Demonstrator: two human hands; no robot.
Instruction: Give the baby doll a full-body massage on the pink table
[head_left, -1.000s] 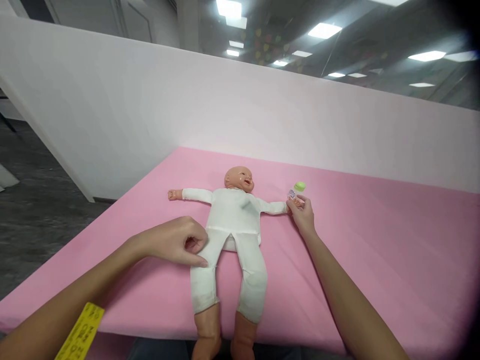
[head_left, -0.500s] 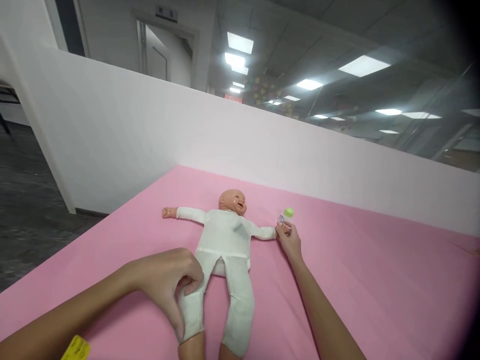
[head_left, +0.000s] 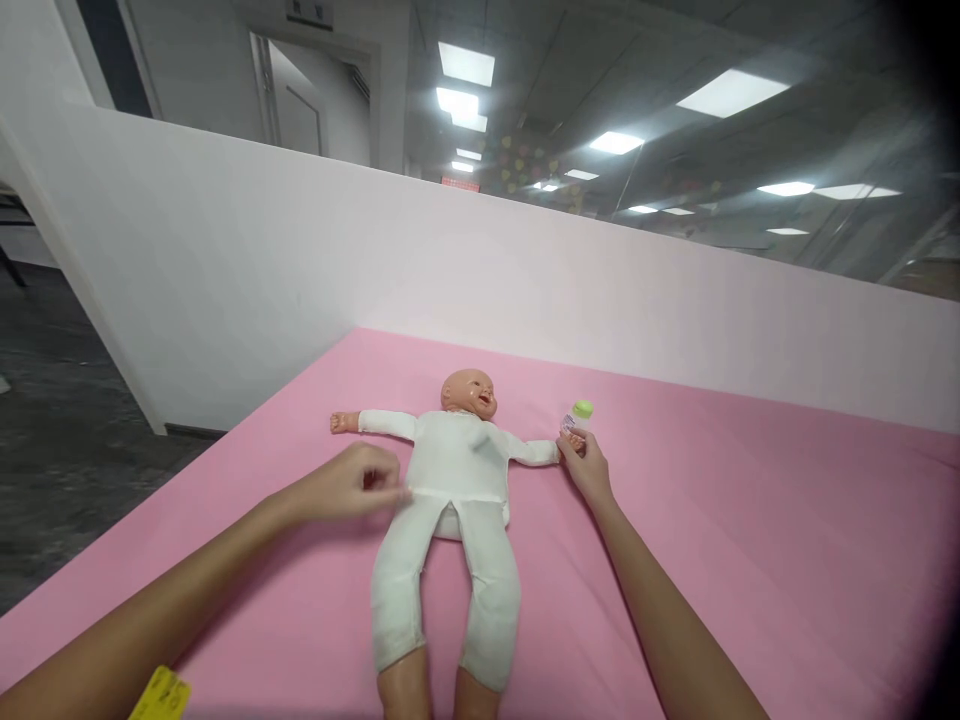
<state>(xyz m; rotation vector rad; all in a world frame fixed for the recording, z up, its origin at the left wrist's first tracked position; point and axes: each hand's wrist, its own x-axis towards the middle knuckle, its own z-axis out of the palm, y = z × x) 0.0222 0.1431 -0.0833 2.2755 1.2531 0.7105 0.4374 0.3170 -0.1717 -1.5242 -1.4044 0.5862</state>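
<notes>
Head view: a baby doll (head_left: 457, 490) in a white suit lies face up on a pink mattress (head_left: 750, 540), arms spread, its bare feet toward the near edge. Taking the doll as the landmark, the left hand (head_left: 352, 485) is at the doll's hip on the side nearer the white partition's open end, fingers curled with thumb and fingertips pinched together. They look to be nipping the edge of the white suit at the waist, though motion blur makes it hard to be sure any cloth is caught. The right hand (head_left: 585, 468) is at the tip of the doll's opposite outstretched arm, fingers closed around the doll's small hand. A small bottle (head_left: 576, 418) with a green cap stands or leans just beyond those fingers, touching or nearly touching them; I cannot tell whether the grip also takes in the bottle.

What could go wrong, as I judge it: the bottle sits so close to the right knuckles that a small shift of that hand could tip it over and roll it across the mattress. The left pinch looks shallow, so the thin fabric may slip free. Pulling at both ends could drag the doll toward the near edge, where its legs already overhang.
</notes>
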